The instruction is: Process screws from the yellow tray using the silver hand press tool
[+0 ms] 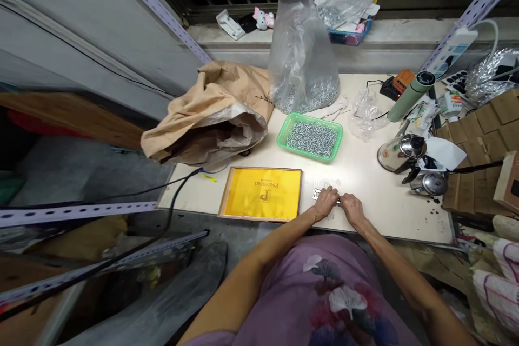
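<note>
Near the front edge of the table, my left hand [326,203] is closed over a small shiny metal piece with holes [316,194], which looks like a hinge. Its left end sticks out past my fingers, and the rest is mostly covered. My right hand [352,210] is close beside it, fingers pinched at the right end of the same metal piece. A clear plastic scrap seems to lie under and around both hands. Left of them is a shallow tray [300,194] lined with a yellow printed sheet [243,192]. Farther back, a green plastic basket [283,139] holds many small metal screws or pins [311,138].
A clear bag of metal parts [304,59] stands behind the basket, beside an open brown sack [227,102]. To the right are a green flask [411,97], a glass pot [399,152], a small metal pot [430,184] and cardboard boxes [482,140]. A black cable [174,200] crosses the left edge.
</note>
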A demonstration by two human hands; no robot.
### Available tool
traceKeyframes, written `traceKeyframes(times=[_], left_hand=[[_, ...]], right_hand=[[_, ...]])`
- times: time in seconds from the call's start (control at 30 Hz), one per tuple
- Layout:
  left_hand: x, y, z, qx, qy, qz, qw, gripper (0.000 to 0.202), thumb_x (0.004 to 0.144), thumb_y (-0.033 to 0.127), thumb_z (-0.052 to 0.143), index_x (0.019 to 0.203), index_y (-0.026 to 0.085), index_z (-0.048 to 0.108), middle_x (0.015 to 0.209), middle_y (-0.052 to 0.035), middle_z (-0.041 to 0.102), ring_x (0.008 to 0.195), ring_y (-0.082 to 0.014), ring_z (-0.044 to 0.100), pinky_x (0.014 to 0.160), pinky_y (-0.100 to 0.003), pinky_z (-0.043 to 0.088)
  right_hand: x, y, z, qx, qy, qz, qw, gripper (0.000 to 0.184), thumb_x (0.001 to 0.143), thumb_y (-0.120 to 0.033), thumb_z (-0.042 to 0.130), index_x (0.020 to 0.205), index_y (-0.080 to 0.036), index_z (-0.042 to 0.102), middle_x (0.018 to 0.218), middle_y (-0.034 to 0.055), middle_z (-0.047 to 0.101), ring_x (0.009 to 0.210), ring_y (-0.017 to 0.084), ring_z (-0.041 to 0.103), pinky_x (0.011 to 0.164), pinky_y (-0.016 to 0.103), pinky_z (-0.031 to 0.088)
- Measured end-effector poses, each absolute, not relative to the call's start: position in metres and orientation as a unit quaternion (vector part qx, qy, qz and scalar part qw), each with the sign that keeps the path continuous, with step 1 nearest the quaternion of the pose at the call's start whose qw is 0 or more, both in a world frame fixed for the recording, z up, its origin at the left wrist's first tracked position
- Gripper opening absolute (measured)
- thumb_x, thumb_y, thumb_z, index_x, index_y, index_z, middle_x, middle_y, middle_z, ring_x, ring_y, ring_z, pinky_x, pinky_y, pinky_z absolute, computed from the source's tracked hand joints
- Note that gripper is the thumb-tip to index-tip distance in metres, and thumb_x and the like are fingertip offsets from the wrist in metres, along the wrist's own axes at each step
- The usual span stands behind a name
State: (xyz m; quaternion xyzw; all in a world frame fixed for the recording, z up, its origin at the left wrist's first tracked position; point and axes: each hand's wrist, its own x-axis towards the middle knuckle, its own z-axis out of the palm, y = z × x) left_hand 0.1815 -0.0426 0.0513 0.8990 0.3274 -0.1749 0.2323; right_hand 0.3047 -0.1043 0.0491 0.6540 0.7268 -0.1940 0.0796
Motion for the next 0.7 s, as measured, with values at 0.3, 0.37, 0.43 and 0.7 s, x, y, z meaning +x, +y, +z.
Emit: traceKeyframes(times=[0.3, 0.37, 0.43, 0.7], left_hand=[[0.158, -0.080, 0.022, 0.917, 0.354, -0.039, 0.179, 0.047, 0.088, 0.013, 0.047, 0.134, 0.013, 0.040, 0.140, -0.0172, 0.045, 0.132, -0.0240, 0.041, 0.105, -0.040, 0.035], [0.149, -0.092, 0.016, 0.927, 0.319, -0.030, 0.197, 0.050, 0.087, 0.018, 0.052, 0.135, 0.014, 0.038, 0.142, -0.0170, 0.043, 0.136, -0.0240, 0.036, 0.109, -0.039, 0.032], [0.141, -0.100, 0.015, 0.931, 0.289, -0.037, 0.219, 0.056, 0.084, 0.025, 0.059, 0.135, 0.013, 0.039, 0.143, -0.0175, 0.043, 0.137, -0.0248, 0.034, 0.111, -0.038, 0.030], [0.131, -0.103, 0.036, 0.918, 0.260, -0.047, 0.295, 0.071, 0.077, 0.030, 0.068, 0.138, 0.010, 0.038, 0.146, -0.0202, 0.036, 0.141, -0.0283, 0.024, 0.114, -0.040, 0.025]], right_hand=[[0.327, -0.100, 0.046, 0.612, 0.771, -0.173, -0.036, 0.049, 0.082, -0.028, 0.062, 0.127, -0.017, 0.049, 0.117, 0.0128, 0.058, 0.106, 0.024, 0.050, 0.089, 0.034, 0.042], [0.330, -0.096, 0.045, 0.624, 0.761, -0.174, -0.026, 0.041, 0.086, -0.023, 0.054, 0.127, -0.019, 0.050, 0.114, 0.0108, 0.059, 0.103, 0.023, 0.050, 0.087, 0.033, 0.041], [0.330, -0.090, 0.045, 0.642, 0.748, -0.165, 0.004, 0.035, 0.088, -0.016, 0.047, 0.122, -0.020, 0.053, 0.107, 0.0095, 0.060, 0.099, 0.022, 0.049, 0.082, 0.031, 0.040], [0.312, -0.054, 0.066, 0.662, 0.738, -0.119, 0.055, 0.025, 0.091, -0.017, 0.041, 0.101, -0.018, 0.063, 0.101, 0.0106, 0.060, 0.093, 0.022, 0.046, 0.077, 0.031, 0.034]])
